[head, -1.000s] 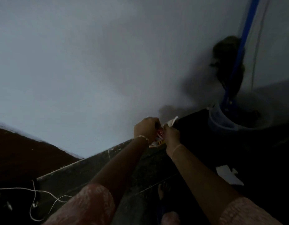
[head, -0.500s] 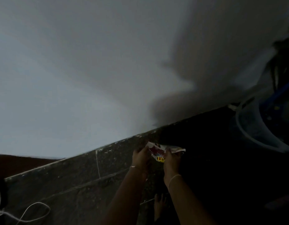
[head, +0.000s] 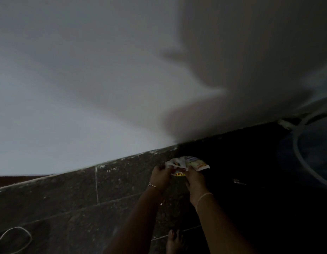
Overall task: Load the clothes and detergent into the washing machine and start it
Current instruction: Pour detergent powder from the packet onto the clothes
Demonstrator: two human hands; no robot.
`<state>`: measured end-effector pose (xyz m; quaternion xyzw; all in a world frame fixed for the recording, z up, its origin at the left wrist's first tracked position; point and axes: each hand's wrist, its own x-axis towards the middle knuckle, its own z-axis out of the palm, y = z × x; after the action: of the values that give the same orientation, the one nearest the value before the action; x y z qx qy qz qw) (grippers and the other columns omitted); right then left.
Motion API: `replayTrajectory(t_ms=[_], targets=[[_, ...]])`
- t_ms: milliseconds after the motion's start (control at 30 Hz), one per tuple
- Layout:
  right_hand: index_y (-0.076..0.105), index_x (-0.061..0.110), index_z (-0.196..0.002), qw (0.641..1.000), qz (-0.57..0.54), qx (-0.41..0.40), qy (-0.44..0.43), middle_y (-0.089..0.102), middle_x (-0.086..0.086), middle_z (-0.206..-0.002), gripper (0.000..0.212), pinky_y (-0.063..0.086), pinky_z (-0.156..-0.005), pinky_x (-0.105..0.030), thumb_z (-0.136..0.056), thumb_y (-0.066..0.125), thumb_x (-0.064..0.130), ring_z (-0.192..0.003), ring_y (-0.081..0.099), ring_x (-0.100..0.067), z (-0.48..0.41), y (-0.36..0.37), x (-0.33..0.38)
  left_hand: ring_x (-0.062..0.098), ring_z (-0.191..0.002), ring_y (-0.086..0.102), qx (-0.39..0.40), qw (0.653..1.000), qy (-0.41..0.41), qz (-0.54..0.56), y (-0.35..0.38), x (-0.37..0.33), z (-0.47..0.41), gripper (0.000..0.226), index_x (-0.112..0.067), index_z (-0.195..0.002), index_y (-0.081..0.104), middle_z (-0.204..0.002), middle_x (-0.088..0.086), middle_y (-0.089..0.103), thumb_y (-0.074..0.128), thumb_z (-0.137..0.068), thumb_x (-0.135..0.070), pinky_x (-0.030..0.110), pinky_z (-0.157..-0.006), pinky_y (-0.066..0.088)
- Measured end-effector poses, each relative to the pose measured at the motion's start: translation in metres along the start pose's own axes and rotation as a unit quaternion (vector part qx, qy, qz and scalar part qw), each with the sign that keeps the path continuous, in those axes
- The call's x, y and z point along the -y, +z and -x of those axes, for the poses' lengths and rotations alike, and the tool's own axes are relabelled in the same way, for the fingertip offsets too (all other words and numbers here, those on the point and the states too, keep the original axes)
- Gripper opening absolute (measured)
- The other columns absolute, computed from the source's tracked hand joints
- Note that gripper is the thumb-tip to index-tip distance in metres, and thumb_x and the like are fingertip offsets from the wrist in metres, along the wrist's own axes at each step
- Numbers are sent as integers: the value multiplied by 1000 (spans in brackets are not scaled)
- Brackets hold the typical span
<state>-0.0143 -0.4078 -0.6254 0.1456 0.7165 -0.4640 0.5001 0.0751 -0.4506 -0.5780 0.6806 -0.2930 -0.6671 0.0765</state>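
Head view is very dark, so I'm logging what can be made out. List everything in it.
sachet: one, white with red and yellow print, held between both hands
wall: one, grey-white, upper frame
floor: one, dark stone tiles, lower frame
bucket: one, bluish with pale rim, right edge, blurred
cable: one, white, looped on floor, lower left
foot: one, bare, bottom centre
left hand: grips sachet's left end
right hand: grips sachet's right part

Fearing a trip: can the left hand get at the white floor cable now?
Probably not at once: the left hand grips the sachet with the right hand, and the cable lies far off to its left.
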Motion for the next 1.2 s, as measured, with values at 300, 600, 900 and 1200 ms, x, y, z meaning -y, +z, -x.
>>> replayTrajectory(t_ms=[300, 600, 900, 1200], targets=[[48, 9, -134, 985, 95, 141, -18, 56, -5, -130, 49, 48, -90, -32, -92, 57, 30, -114, 55, -22, -27, 22, 64, -4, -42, 51, -6, 998, 54, -18, 19, -37, -19, 20, -8, -73, 60, -48, -6, 61, 51, -89, 0, 20, -45, 36], [46, -3, -133, 987, 143, 76, 11, 49, -20, -136, 40, 38, -94, -31, -98, 44, 16, -124, 48, -34, 35, 12, 80, 19, -78, 57, -21, 999, 8, -32, 8, -39, 34, 29, 0, -117, 56, -101, 20, 63, 53, -88, -1, 27, -58, 47], [59, 9, -120, 991, 24, 130, -5, 62, -7, -107, 36, 37, -61, -24, -95, 48, 32, -83, 58, -15, 139, -7, 145, 29, -107, 63, -18, 996, 87, -13, 13, -97, 120, 45, 4, -132, 48, -128, 29, 55, 55, -94, -20, 40, -87, 52], [63, 13, -120, 983, 32, 128, -126, 64, -1, -121, 38, 38, -66, -26, -93, 51, 37, -106, 56, -18, 276, -55, 197, 31, -121, 52, -22, 980, 175, 89, 5, -116, 257, 63, -11, -148, 22, -146, 18, 42, 47, -97, -38, 35, -96, 38]])
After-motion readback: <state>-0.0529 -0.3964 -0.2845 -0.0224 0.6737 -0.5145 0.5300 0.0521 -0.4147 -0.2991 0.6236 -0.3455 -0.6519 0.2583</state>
